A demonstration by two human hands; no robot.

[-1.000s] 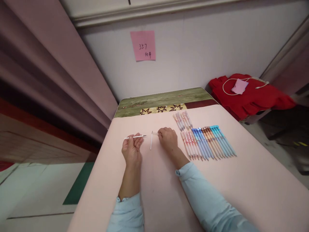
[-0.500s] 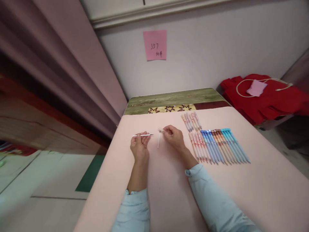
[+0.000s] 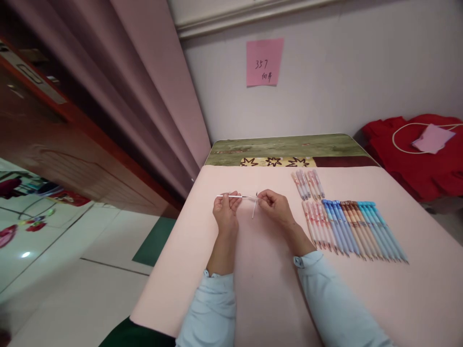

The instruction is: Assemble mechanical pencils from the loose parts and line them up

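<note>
My left hand is closed on a thin white pen refill, held level with its dark tip to the right. Facing it, my right hand pinches a small pale, see-through piece at the refill's tip. Whether the two touch, I cannot tell. A second white pen refill lies lengthwise on the table just below, beside my right fingers.
Right of my hands lies a row of pens in pink, blue, brown and turquoise. Behind them sit several shorter pale pens. Pink cloth covers the table. A red cloth is at the far right, a curtain at the left.
The left hand's refill and the small piece in my right fingers have come closer together, tip to piece. The whole view has swung left, so the table appears farther right.
</note>
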